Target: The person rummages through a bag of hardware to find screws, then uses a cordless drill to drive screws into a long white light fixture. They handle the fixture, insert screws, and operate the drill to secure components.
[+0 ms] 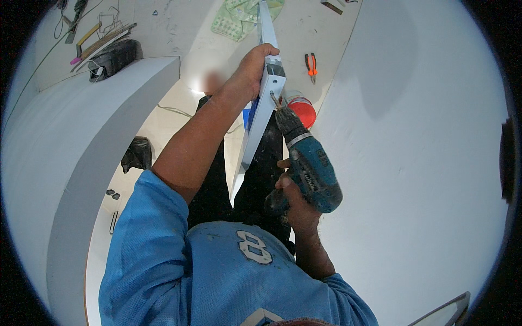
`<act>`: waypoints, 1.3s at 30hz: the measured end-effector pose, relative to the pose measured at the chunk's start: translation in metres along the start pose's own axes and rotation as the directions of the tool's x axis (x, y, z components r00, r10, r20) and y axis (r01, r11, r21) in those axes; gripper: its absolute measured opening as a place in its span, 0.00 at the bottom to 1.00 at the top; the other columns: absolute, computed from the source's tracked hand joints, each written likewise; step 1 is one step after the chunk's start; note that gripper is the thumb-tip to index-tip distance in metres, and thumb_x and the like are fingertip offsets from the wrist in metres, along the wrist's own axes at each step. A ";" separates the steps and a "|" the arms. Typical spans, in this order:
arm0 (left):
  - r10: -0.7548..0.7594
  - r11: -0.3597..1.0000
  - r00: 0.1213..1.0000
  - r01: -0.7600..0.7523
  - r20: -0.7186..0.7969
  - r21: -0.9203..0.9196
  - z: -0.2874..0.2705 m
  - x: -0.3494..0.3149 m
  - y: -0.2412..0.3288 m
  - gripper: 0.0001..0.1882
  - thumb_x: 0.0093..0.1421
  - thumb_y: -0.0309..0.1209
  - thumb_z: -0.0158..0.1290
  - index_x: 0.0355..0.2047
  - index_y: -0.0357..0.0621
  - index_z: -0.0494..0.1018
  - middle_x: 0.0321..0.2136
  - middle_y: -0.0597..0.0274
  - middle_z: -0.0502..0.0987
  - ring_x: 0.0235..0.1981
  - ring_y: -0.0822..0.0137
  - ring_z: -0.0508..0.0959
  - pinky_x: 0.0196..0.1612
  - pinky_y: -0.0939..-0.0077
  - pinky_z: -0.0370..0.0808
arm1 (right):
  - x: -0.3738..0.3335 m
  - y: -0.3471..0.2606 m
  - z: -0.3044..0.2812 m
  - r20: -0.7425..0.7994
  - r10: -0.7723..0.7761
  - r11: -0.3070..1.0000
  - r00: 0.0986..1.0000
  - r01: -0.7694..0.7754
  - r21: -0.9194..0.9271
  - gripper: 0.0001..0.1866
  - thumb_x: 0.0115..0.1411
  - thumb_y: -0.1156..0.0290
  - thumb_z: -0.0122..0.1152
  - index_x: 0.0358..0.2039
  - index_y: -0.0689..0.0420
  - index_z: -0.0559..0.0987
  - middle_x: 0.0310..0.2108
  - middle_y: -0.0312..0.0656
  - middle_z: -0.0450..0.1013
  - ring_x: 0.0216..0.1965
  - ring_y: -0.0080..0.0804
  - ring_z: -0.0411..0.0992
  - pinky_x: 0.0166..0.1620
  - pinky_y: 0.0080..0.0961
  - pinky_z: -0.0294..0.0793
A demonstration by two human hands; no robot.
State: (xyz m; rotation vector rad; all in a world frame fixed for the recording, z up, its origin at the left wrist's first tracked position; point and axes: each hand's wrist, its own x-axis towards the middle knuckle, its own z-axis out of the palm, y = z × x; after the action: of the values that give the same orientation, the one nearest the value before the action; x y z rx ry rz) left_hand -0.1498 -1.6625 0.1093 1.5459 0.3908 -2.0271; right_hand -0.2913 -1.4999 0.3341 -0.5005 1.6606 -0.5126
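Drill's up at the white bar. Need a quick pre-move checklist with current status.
1. White bar gripped: ok, the left hand is closed around it.
2. Drill in hand: ok, the right hand grips its handle.
3. Bit on the mark: cannot tell; the tip is at the bar's face, but contact and any mark are too small to judge.
4. Left hand well away from the bit: not ok, in my judgement; it sits close to the tip, across the bar.
5. Trigger finger position: cannot tell, the drill hides it.
6. Pliers clear of the bar: ok, they lie apart to its right.
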 end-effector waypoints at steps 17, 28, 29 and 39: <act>-0.011 1.000 0.999 0.010 -0.039 -0.018 0.004 -0.008 0.003 0.17 0.60 0.41 0.60 0.40 0.41 0.75 0.26 0.58 0.76 0.24 0.61 0.78 0.30 0.60 0.77 | 0.000 -0.021 0.013 0.167 -0.289 0.697 0.943 0.327 -0.638 0.49 0.59 0.63 0.79 0.75 0.62 0.63 0.55 0.55 0.81 0.50 0.46 0.84 0.52 0.41 0.86; 0.031 1.000 0.988 -0.030 -0.148 0.011 0.013 -0.024 0.009 0.19 0.59 0.41 0.61 0.42 0.39 0.75 0.27 0.59 0.76 0.24 0.62 0.76 0.31 0.61 0.76 | -0.004 -0.010 0.011 0.059 -0.180 0.794 0.982 0.180 -0.581 0.44 0.63 0.70 0.74 0.76 0.53 0.63 0.59 0.49 0.80 0.56 0.41 0.83 0.57 0.37 0.84; 0.023 1.000 0.990 -0.021 -0.139 0.015 0.011 -0.019 0.008 0.19 0.59 0.41 0.61 0.42 0.39 0.75 0.27 0.59 0.76 0.24 0.62 0.76 0.31 0.62 0.76 | -0.004 -0.013 0.009 0.073 -0.146 0.786 0.987 0.160 -0.598 0.41 0.65 0.71 0.72 0.75 0.54 0.64 0.59 0.50 0.80 0.57 0.40 0.82 0.58 0.37 0.84; -0.014 1.000 0.999 0.014 -0.039 -0.005 0.002 -0.014 0.007 0.24 0.56 0.42 0.66 0.45 0.38 0.74 0.35 0.59 0.75 0.33 0.64 0.77 0.42 0.66 0.77 | 0.002 -0.025 -0.003 0.116 -0.124 0.730 0.985 0.170 -0.661 0.45 0.61 0.69 0.75 0.77 0.52 0.63 0.55 0.51 0.81 0.53 0.45 0.84 0.56 0.41 0.84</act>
State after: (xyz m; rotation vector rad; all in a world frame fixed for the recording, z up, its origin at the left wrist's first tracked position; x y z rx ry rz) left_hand -0.1452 -1.6655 0.1244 1.5861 0.4225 -2.0076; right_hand -0.2936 -1.5211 0.3472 -1.1790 1.7245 0.0236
